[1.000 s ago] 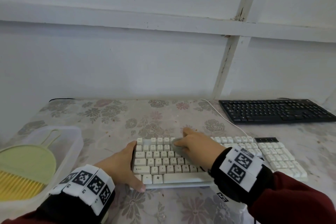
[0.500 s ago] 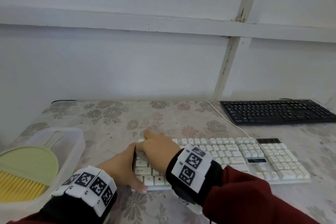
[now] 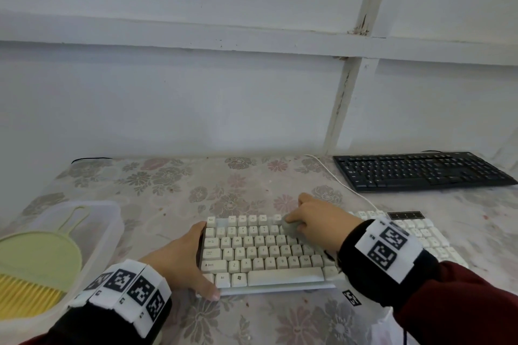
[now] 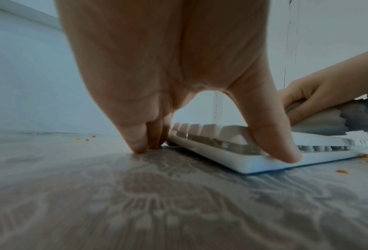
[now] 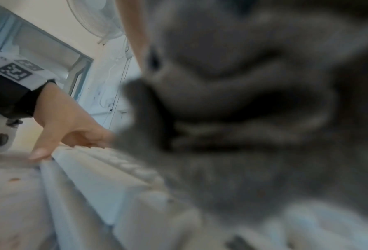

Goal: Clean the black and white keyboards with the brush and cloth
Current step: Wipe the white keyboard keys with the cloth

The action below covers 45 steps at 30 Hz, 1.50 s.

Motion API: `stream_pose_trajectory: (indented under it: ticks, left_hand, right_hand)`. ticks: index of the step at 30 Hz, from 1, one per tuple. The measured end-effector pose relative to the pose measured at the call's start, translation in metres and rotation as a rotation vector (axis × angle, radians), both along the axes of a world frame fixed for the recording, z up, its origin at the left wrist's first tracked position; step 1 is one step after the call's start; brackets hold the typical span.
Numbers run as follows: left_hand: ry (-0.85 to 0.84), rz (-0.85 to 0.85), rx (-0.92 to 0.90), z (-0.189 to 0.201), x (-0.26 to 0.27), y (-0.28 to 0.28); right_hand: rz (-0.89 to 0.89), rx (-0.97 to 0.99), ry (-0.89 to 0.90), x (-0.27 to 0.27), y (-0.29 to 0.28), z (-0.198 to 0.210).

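Note:
The white keyboard [image 3: 266,258] lies in front of me on the flowered table cover. My left hand [image 3: 196,258] braces its left end: the straight fingers [image 4: 140,145] stand on the table by the side edge, and the thumb [image 4: 285,152] rests on the front corner. My right hand [image 3: 314,224] grips a bunched grey cloth [image 3: 290,225] and presses it on the upper key rows near the middle. That cloth [image 5: 242,101] fills most of the right wrist view. The black keyboard [image 3: 420,171] sits at the back right, untouched. The yellow-bristled brush [image 3: 25,294] lies in a container at the left.
A clear plastic container [image 3: 112,221] at the left edge holds the brush and a green dustpan [image 3: 39,252]. The white cable [image 3: 336,179] runs from the white keyboard toward the wall. Orange crumbs [image 4: 367,155] lie on the table by the keyboard's front edge. The wall stands close behind.
My right hand swept the cloth left to the keyboard's left end, then back right to the upper middle rows. The left hand has stayed at the left end.

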State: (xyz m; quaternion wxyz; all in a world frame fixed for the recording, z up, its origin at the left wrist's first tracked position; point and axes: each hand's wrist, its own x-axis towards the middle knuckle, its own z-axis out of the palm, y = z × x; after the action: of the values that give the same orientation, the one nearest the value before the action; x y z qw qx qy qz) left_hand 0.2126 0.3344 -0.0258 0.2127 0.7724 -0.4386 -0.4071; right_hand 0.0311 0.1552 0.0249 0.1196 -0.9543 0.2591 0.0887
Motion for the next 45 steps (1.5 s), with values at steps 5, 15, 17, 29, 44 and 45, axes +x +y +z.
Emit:
stream_pose_trajectory:
  ticks: [5,15,17,29,44,45]
  left_hand:
    - [0.014,0.0,0.014,-0.001,0.001,0.0]
    - [0.025,0.013,0.003,0.001,-0.001,0.001]
    - [0.023,0.016,0.005,0.001,-0.001,0.001]
    - [0.021,0.018,0.005,-0.002,0.0,0.0]
    - [0.039,0.011,0.011,-0.001,0.0,0.0]
    - [0.043,0.013,0.013,-0.001,0.0,0.001]
  right_hand:
    - [0.069,-0.019,-0.125,-0.006,0.008,-0.012]
    - [-0.025,-0.021,-0.146,-0.051,-0.015,-0.018]
    - [-0.055,-0.01,-0.163,-0.058,-0.021,-0.016]
    - [-0.178,-0.043,-0.124,-0.057,-0.028,0.005]
    - [-0.04,-0.05,-0.128,-0.046,-0.016,-0.021]
    - [-0.065,-0.042,-0.134,-0.051,-0.019,-0.02]
